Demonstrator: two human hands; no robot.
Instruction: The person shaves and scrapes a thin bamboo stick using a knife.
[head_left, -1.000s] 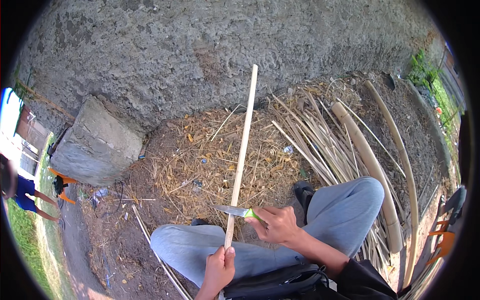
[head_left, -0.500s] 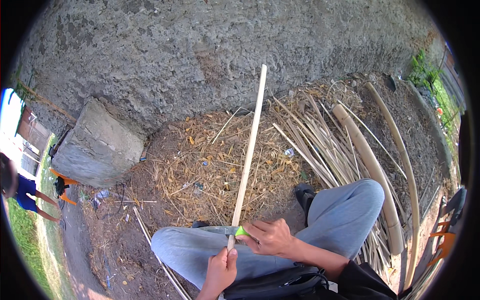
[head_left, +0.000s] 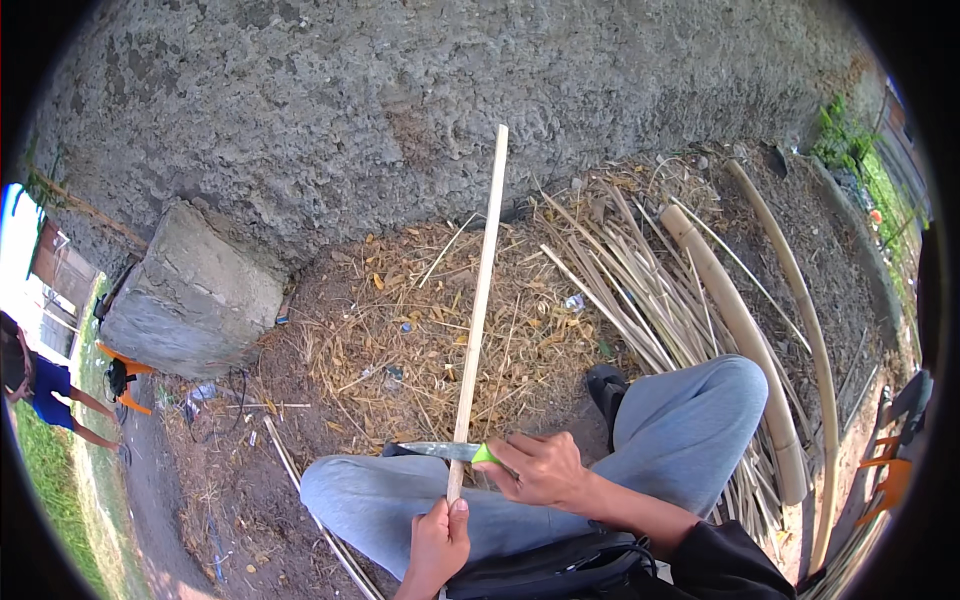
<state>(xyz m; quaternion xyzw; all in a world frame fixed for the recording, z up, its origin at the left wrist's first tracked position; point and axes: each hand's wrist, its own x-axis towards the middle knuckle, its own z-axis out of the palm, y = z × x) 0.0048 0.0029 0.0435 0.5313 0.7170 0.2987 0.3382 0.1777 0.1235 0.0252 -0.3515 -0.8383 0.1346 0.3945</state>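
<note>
A long pale bamboo strip points up and away from my lap, tilted slightly right. My left hand is closed around its near end, thumb on top. In my right hand is a knife with a bright green handle, fingers wrapped around the grip. Its grey blade lies across the strip a little beyond my left hand, pointing left. Whether the edge bites into the bamboo cannot be made out. Beneath both hands are my legs in grey trousers.
Bamboo strips lie heaped at the right, beside a thick split bamboo piece and a curved pole. A concrete block stands left against the rough wall. Another person is at the far left.
The strip's far end has swung a little left. My right hand and the knife have shifted slightly up along it, and the blade now angles more upward to the left.
</note>
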